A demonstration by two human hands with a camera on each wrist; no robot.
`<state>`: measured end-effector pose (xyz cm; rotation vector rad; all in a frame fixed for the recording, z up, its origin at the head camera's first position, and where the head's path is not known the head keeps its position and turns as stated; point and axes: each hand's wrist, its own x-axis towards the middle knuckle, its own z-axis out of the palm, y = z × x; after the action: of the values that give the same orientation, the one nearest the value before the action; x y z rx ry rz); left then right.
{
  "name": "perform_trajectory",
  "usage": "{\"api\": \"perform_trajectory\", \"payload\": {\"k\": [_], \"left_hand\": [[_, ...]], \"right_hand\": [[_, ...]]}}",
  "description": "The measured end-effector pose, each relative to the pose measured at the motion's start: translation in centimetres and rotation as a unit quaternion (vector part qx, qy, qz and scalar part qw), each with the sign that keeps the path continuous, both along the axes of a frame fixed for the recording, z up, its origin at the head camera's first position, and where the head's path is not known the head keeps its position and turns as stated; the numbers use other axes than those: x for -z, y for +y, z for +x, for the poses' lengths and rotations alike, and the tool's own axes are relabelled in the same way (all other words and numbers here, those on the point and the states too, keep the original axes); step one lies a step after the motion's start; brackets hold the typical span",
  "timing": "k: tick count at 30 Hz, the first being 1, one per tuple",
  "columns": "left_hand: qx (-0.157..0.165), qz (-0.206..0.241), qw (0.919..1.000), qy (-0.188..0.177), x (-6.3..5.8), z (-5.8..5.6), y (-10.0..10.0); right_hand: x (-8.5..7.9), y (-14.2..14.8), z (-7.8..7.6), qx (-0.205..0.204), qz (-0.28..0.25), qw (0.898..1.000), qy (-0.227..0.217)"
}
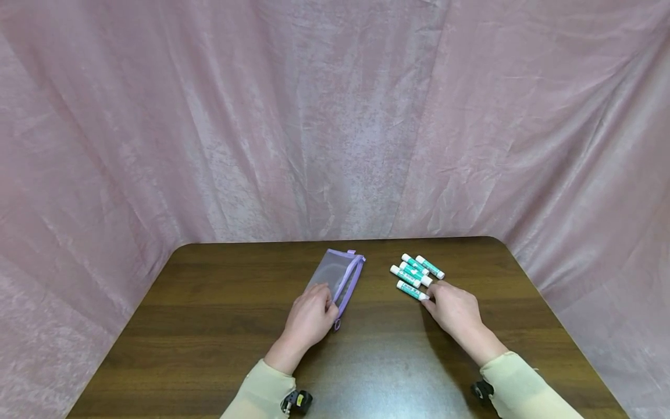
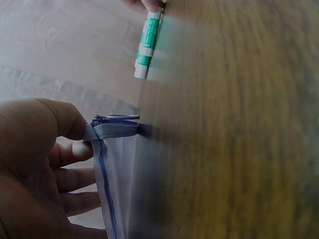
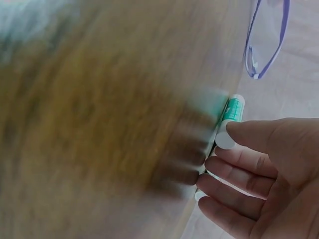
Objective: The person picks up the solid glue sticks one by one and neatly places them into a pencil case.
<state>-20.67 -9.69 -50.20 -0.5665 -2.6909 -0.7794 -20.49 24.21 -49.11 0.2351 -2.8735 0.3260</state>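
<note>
A mesh zipper pouch (image 1: 328, 269) with purple edging lies slanted on the table, left of centre. My left hand (image 1: 311, 314) pinches its near end; in the left wrist view the thumb is on the zipper edge, the other fingers behind the mesh. The pouch mouth gapes along the zipper. To the right lie several green-and-white glue sticks (image 1: 416, 272), grouped close together. The nearest glue stick (image 1: 410, 290) has its white end between the thumb and fingers of my right hand (image 1: 455, 308). In the right wrist view its label (image 3: 233, 108) shows beyond the thumb.
A brown wooden table (image 1: 209, 314) with rounded far corners carries everything. Pink curtain (image 1: 335, 128) hangs behind it and along both sides. A small black device (image 1: 296, 401) is strapped at the left wrist, another (image 1: 482, 391) at the right.
</note>
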Motion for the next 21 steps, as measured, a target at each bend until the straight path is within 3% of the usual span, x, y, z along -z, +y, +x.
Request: {"api": "perform_trajectory", "payload": {"k": [6, 21], "left_hand": [[0.002, -0.001, 0.9997, 0.023, 0.0, 0.0, 0.1], [0.002, 0.009, 1.0000, -0.002, -0.1, -0.1, -0.1]], "right_hand": [[0.0, 0.1, 0.2, -0.002, -0.011, 1.000, -0.008], [-1.2, -1.2, 0.7, -0.008, -0.036, 0.999, 0.001]]}}
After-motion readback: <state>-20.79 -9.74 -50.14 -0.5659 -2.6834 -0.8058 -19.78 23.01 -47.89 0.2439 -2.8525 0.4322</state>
